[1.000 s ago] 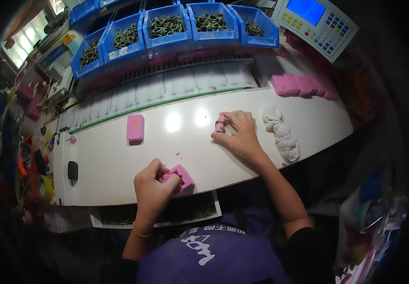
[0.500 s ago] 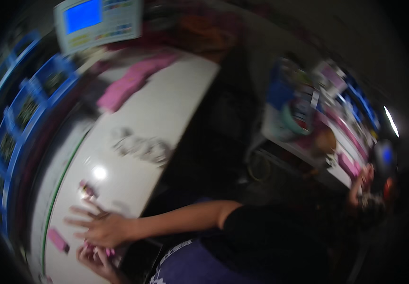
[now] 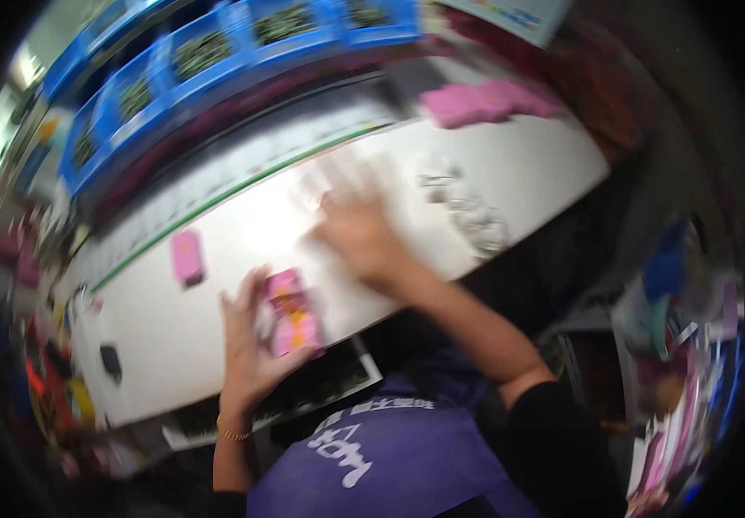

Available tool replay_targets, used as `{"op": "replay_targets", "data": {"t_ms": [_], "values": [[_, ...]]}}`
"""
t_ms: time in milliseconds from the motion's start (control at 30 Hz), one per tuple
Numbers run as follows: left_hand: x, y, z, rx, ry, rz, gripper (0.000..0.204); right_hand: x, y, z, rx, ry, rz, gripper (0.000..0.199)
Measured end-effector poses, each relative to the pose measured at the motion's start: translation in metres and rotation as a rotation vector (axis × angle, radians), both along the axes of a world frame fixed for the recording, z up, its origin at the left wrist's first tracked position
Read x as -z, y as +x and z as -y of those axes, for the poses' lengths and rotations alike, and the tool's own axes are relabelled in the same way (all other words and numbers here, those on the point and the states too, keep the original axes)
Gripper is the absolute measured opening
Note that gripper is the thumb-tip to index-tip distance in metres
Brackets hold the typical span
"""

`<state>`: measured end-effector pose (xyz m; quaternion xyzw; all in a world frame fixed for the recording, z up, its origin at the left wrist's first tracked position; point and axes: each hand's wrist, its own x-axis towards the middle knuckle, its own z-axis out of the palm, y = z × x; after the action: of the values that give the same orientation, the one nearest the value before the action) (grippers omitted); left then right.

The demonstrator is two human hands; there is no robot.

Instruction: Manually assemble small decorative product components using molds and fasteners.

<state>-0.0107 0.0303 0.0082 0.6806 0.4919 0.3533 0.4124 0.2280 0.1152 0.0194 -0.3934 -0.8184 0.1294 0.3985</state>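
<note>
My left hand (image 3: 247,332) is closed round a small pink case (image 3: 295,324) near the table's front edge. The case has orange and yellow showing in its middle; what that is, I cannot make out. Over the middle of the white table (image 3: 148,337) reaches my right hand (image 3: 359,233), its fingers smeared by motion. A small pinkish thing shows by its fingertips, too blurred to name. Left of it, beyond my left hand, lies a pink oblong box (image 3: 187,256). Loose silvery pieces (image 3: 476,220) are spread to the right of my right hand.
Blue bins (image 3: 204,56) with small greenish pieces line the table's far side. A row of pink packets (image 3: 484,102) lies at the far right, near a white control panel (image 3: 519,13). A black object (image 3: 111,363) rests at the table's left end.
The view has swung left. My hands have parted: my right hand moved away from the left across the table, while the left keeps the pink case.
</note>
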Motion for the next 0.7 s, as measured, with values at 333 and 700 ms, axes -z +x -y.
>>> {"op": "replay_targets", "data": {"t_ms": [333, 700], "values": [[-0.011, -0.004, -0.006, 0.035, 0.193, -0.414, 0.136, -0.01, 0.095, 0.018, 0.449, -0.1, 0.427, 0.056], [-0.009, -0.002, -0.003, 0.031, 0.21, -0.459, 0.138, -0.033, -0.001, 0.061, -0.311, -0.072, 0.091, 0.06]]}}
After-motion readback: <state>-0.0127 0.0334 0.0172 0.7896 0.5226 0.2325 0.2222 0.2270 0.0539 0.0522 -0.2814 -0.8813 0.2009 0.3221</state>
